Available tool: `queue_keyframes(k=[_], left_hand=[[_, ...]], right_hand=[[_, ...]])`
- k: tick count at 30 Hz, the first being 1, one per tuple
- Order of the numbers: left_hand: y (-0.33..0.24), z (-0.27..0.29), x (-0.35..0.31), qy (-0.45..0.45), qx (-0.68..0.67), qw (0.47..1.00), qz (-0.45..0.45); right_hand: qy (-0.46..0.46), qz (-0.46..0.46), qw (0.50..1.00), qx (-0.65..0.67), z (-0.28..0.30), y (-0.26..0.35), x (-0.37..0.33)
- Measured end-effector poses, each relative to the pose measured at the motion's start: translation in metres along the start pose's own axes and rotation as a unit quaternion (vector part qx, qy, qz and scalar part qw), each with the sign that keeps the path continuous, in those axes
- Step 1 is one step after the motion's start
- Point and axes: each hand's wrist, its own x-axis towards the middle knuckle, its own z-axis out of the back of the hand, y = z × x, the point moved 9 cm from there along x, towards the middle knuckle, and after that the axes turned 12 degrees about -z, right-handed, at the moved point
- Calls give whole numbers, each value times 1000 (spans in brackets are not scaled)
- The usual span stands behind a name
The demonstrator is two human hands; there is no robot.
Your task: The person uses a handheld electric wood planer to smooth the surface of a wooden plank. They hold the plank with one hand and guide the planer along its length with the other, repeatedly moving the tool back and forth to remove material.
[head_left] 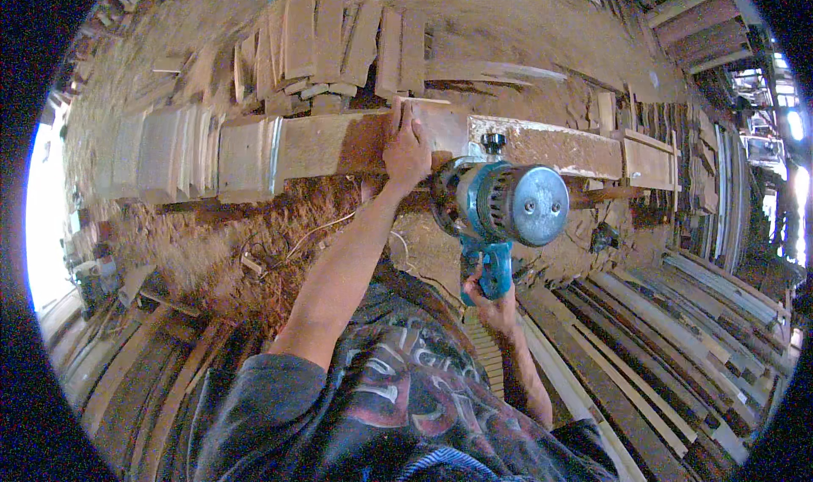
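Observation:
My right hand (pixel 491 302) is closed round the handle of a teal power tool (pixel 527 207) with a big round metal-capped motor housing. A black knob (pixel 492 141) stands up beyond the motor. The tool is at the near side of a long wooden beam (pixel 334 139), and its underside is hidden. To its left, my left hand (pixel 408 150) lies across the beam, its fingers closed over a wooden board (pixel 449 126) by the far edge. The fingertips are partly hidden. A thin pale strip (pixel 432 101) shows just beyond them.
Cut wood pieces (pixel 182 152) stand in a row at the beam's left end. More blocks (pixel 326 41) are heaped on the far side. Long planks (pixel 660 346) lie at the lower right, others (pixel 144 372) at the lower left. A pale cord (pixel 318 232) crosses the sawdust-covered ground.

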Motion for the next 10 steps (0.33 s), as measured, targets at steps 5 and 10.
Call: queue_keyframes(k=[5, 10], left_hand=[[15, -15, 6, -27, -13, 996, -81], [13, -18, 6, -24, 6, 994, -104]], right_hand=[[16, 62, 976, -208, -11, 29, 8], [3, 13, 987, -161, -12, 35, 11]])
